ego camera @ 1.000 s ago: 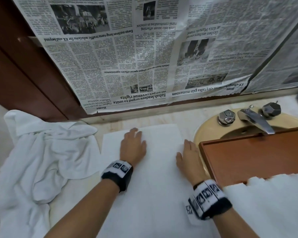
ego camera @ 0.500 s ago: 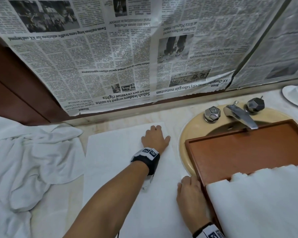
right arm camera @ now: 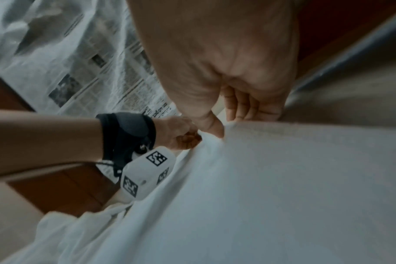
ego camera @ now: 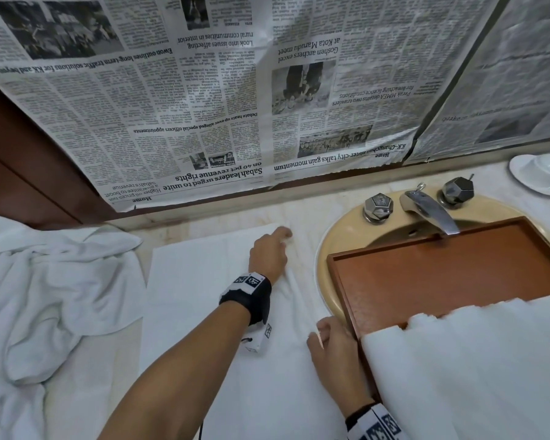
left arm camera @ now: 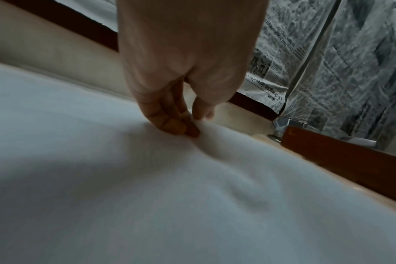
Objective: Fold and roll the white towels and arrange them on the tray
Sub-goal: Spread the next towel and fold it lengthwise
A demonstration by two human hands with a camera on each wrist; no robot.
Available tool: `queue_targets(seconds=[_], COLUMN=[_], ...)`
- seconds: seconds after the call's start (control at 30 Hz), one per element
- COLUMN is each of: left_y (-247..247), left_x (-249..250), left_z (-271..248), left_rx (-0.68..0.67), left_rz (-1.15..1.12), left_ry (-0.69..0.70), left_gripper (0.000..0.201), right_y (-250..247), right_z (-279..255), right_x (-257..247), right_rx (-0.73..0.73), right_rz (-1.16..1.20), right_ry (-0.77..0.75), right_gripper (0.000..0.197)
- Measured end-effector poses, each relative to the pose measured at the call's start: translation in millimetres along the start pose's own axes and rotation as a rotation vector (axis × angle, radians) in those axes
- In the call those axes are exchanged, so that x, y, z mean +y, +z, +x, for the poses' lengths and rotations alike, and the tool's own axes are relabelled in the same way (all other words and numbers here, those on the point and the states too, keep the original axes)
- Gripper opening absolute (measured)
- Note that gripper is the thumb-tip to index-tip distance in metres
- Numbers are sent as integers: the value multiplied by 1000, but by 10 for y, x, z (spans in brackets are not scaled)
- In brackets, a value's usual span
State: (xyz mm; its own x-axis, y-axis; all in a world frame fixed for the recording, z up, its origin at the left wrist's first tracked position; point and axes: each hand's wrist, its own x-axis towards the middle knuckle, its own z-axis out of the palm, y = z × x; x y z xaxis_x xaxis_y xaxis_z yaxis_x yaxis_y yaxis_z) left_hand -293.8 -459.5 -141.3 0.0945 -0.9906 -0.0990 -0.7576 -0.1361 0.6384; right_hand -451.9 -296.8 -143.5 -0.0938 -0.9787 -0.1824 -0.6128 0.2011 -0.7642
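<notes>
A flat white towel (ego camera: 197, 312) lies spread on the counter in front of me. My left hand (ego camera: 281, 238) reaches across to the towel's far right corner. In the left wrist view its fingers (left arm camera: 181, 125) and thumb pinch a raised fold of the cloth. My right hand (ego camera: 321, 331) is at the towel's right edge beside the tray. There, the right wrist view shows my thumb (right arm camera: 211, 125) on top and my fingers curled over the edge. The brown wooden tray (ego camera: 442, 274) sits over the sink, with white towelling (ego camera: 473, 360) covering its near part.
A crumpled heap of white towels (ego camera: 45, 296) lies on the counter at the left. The tap (ego camera: 426, 208) and two knobs stand behind the tray. Newspaper (ego camera: 235, 90) covers the wall behind. A white saucer (ego camera: 540, 176) sits at the far right.
My left hand slid right across the towel to its far right corner and now pinches it. My right hand drew back toward me along the right edge and curled onto it.
</notes>
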Motion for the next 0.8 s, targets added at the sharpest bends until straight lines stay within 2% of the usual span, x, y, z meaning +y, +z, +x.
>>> queue_targets(seconds=[0.13,0.2,0.27,0.47,0.63,0.8], left_y=[-53,-70,-77,-151,-526,-1216], left_x=[65,122,170,208,-118,-686], left_z=[48,65,78,24,-108,-296], left_rx=[-10,-25,-42,36,81,133], left_rz=[-60,-58,-79,-373,-623,-703], left_ry=[-104,-141,-163,-188,-289,-313], left_gripper=[15,25,20,19,13,11], right_y=[-62,-81,-89,-232,-207,222], right_z=[51,56,36,54,-121,-361], right_x=[11,-26,-91,-252,-630,-1228], right_rx=[-11,29,68,173,57,-96], right_rz=[38,11,-10,-57,-105,-165], right_ry=[35,-4,-41,-116,-206,-333], right_gripper=[12,11,10,13,14,9])
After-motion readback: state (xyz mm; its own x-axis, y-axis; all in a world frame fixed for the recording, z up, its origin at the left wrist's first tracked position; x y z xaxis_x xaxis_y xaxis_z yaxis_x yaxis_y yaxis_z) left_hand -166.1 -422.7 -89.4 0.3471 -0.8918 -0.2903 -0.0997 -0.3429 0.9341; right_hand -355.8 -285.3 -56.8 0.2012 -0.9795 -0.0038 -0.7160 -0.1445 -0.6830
